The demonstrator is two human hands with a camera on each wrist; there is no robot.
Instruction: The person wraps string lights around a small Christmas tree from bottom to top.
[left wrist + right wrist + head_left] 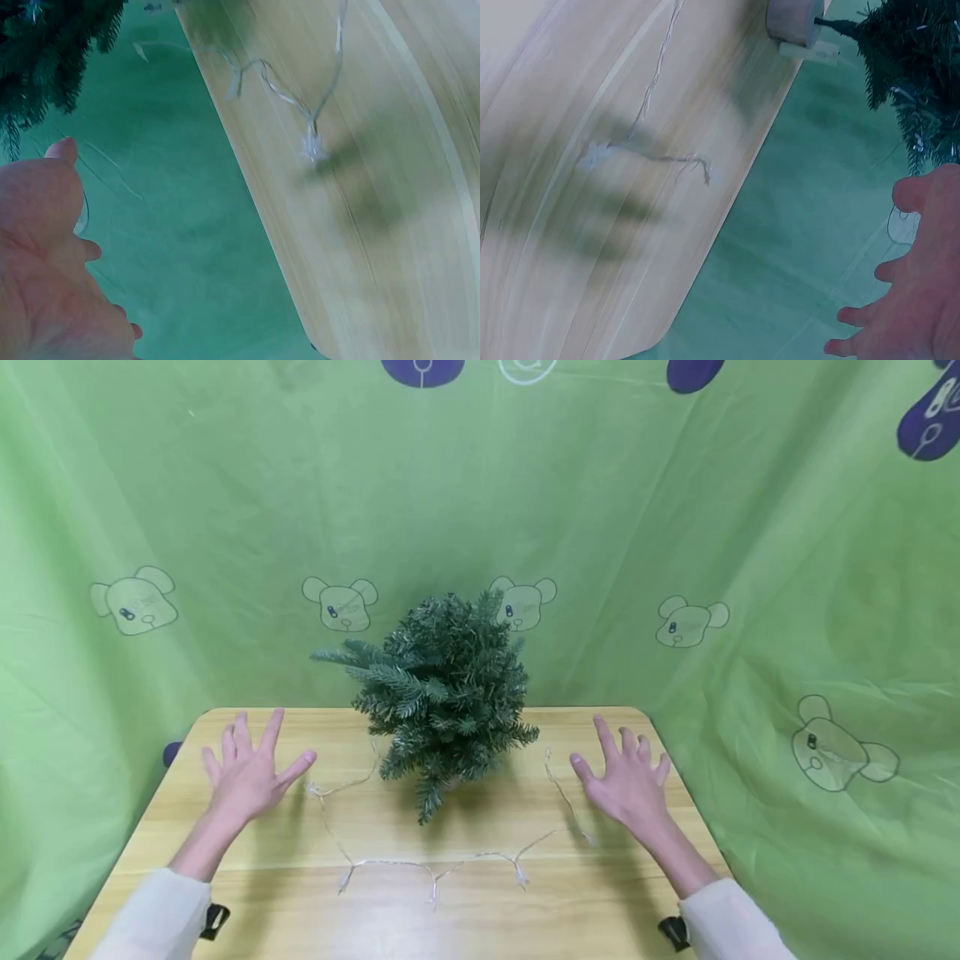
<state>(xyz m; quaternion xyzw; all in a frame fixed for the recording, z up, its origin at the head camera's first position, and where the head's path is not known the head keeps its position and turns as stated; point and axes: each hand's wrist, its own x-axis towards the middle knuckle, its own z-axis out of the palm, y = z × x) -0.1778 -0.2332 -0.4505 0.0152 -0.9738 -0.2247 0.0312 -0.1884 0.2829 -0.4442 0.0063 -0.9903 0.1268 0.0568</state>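
Note:
A small artificial Christmas tree (450, 685) stands at the back middle of the table; its round pale base (793, 21) shows in the right wrist view. A thin string of lights (397, 862) with clear bulbs lies on the tabletop, curving round the tree's front and sides. To the left of the tree, my left hand (251, 781) hovers with spread fingers and holds nothing. My right hand (626, 785) is spread likewise on the other side, near the string's right end. Neither hand touches the tree.
The wooden table (300, 910) has rounded far corners. Behind and beside it hangs a green curtain (450, 485) printed with bear heads. Dark wrist-camera mounts (215, 921) sit by the sleeves.

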